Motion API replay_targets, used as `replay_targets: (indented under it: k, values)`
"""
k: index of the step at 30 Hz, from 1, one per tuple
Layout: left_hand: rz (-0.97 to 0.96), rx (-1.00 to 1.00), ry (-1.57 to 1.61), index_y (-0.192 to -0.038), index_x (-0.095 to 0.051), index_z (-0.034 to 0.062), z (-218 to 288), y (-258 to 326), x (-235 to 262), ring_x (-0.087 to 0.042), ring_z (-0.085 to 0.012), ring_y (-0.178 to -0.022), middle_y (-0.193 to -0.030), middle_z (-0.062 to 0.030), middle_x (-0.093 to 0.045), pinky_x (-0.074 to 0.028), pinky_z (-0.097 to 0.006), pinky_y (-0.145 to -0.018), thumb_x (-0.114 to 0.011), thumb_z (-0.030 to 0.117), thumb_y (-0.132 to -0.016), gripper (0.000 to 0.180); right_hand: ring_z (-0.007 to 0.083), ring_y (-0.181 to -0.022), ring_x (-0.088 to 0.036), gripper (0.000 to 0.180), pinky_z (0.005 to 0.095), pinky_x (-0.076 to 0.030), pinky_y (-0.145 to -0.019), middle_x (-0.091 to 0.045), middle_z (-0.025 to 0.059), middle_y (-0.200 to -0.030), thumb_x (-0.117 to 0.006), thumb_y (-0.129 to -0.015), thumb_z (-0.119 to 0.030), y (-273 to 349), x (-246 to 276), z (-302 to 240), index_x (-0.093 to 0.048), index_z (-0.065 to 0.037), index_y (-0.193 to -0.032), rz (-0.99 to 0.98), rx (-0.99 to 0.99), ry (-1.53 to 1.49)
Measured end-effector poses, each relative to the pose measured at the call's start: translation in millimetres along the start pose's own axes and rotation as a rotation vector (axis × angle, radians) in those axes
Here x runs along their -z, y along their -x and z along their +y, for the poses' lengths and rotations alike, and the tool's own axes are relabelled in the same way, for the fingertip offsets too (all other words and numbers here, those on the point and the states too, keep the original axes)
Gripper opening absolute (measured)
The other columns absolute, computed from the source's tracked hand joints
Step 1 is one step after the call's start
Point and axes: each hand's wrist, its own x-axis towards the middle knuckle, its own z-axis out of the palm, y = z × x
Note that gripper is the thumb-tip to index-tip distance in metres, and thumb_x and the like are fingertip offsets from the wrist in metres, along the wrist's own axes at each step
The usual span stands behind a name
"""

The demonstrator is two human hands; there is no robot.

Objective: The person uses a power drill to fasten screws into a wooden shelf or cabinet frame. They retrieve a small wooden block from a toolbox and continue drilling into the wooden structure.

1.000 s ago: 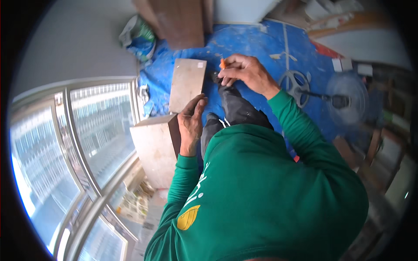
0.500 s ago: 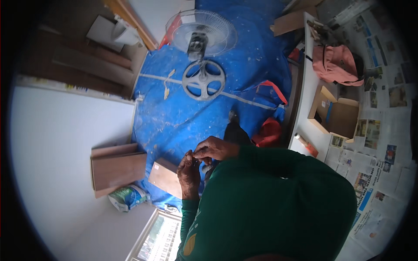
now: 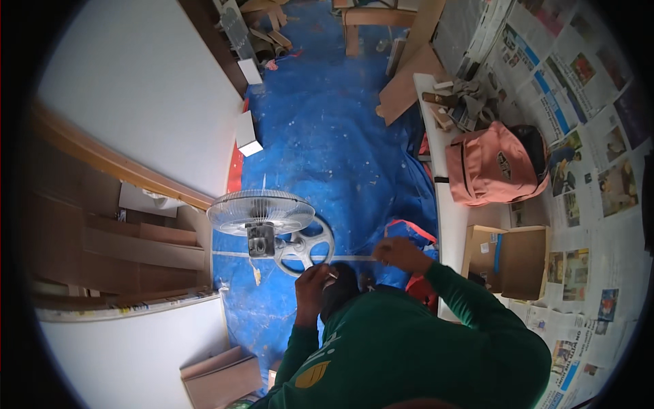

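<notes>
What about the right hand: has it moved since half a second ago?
Yes: in view, the right hand has gone from below the fan base to its right, away from the left hand.

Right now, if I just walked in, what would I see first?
Probably the big blue sheet spread over the floor in the middle. Next, the fan left of the middle, its round base just past the person's left hand in the picture. Then the pink backpack on the white ledge at the right.
</notes>
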Motion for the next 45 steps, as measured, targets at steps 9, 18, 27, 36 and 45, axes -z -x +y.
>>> replay_targets:
  k: [9, 18, 27, 36, 45]
  values:
    - [-0.085, -0.098, -0.308, -0.132, -0.070, -0.0060, 19, -187, -45, -0.071, -0.0134, -0.095, -0.109, -0.0063, -0.075, -0.063, -0.031, -0.083, -0.069, 0.018, -0.107, 0.035, 0.0301, -0.095, -0.076, 0.037, 0.0422, -0.058, -0.084, -0.079, 0.0154, -0.103, -0.071, -0.103, -0.038, -167, 95, -28, -0.076, -0.004, -0.116, -0.020, 0.038, 0.058]
    - [0.083, 0.229, 0.333, -0.129, -0.068, -0.0114, 126, -367, -111, -0.075, -0.0192, -0.089, -0.105, -0.0139, -0.075, -0.064, -0.032, -0.086, -0.078, 0.007, -0.095, 0.039, 0.0175, -0.093, -0.075, 0.034, 0.0348, -0.058, -0.085, -0.079, 0.0088, -0.104, -0.071, -0.105, -0.034, -278, 258, -47, -0.077, -0.002, -0.115, -0.216, -0.315, 0.232]
    - [0.000, 0.020, -0.112, -0.150, -0.057, -0.0046, 255, -533, -158, -0.072, -0.0113, -0.080, -0.093, -0.0093, -0.079, -0.057, -0.029, -0.069, -0.084, 0.012, -0.092, 0.066, 0.0072, -0.068, -0.060, 0.031, 0.0256, -0.047, -0.061, -0.068, 0.0011, -0.080, -0.070, -0.107, -0.033, -483, 334, -176, -0.077, -0.003, -0.112, -0.217, -0.094, -0.156]
    - [0.022, -0.031, -0.446, -0.161, -0.041, -0.0051, 371, -760, -217, -0.072, -0.0152, -0.081, -0.095, -0.0118, -0.079, -0.058, -0.029, -0.066, -0.085, 0.013, -0.091, 0.085, 0.0120, -0.073, -0.065, 0.026, 0.0298, -0.052, -0.067, -0.073, 0.0059, -0.083, -0.073, -0.104, -0.025, -691, 506, -174, -0.076, -0.001, -0.110, -0.235, 0.114, -0.304]
    - [0.238, 0.200, -0.618, -0.151, -0.056, -0.0019, 400, -906, -189, -0.077, -0.0197, -0.088, -0.099, -0.0139, -0.080, -0.061, -0.032, -0.072, -0.081, 0.029, -0.100, 0.064, 0.0199, -0.076, -0.076, 0.029, 0.0309, -0.057, -0.065, -0.077, 0.0133, -0.098, -0.064, -0.109, -0.019, -865, 703, -199, -0.065, 0.005, -0.127, -0.186, 0.047, -0.494]
